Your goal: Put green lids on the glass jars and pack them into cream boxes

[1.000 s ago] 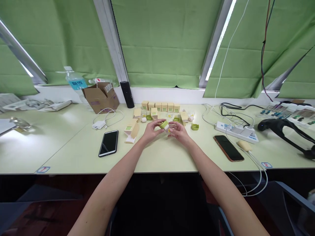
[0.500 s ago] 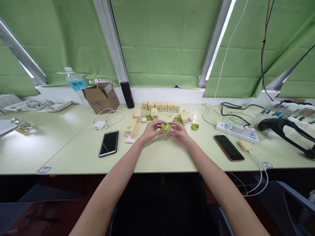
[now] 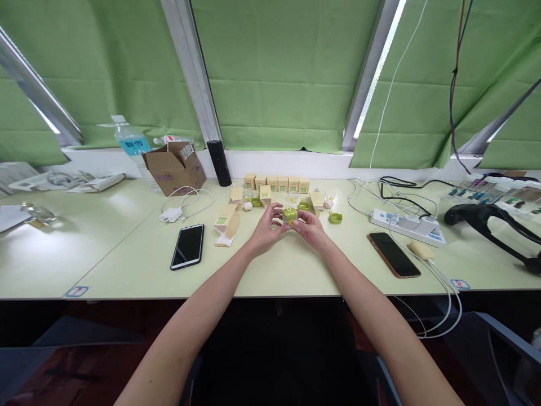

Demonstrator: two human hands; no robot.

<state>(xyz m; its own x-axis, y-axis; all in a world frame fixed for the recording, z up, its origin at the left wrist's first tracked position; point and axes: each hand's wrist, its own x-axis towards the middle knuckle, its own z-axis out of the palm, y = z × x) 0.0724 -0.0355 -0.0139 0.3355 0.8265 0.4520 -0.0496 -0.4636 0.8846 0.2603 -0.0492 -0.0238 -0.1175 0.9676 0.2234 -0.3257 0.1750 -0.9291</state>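
Note:
Between my hands, above the table, is a small green-topped clear container (image 3: 289,213), with a bit of yellow showing low on it. My left hand (image 3: 265,230) grips it from the left with thumb and fingers. From the right, my right hand (image 3: 311,229) pinches its lower part. An opened small carton (image 3: 227,221) lies left of my hands, its flap toward me. A loose green lid-like piece (image 3: 335,218) rests to the right. Behind my hands are another green piece (image 3: 303,206), a small white roll-like item (image 3: 247,207) and an opened carton (image 3: 316,202).
Several small tan boxes (image 3: 283,184) stand in a row at the back. One phone (image 3: 187,247) lies left, another phone (image 3: 394,255) right. A power strip (image 3: 408,226) with cables sits at right. A cardboard box (image 3: 175,169) and black cylinder (image 3: 218,163) stand back left.
The green-topped container has been turned upright, its green top now uppermost. My left hand has shifted slightly right and its fingers have re-gripped; my right hand stays nearly in place.

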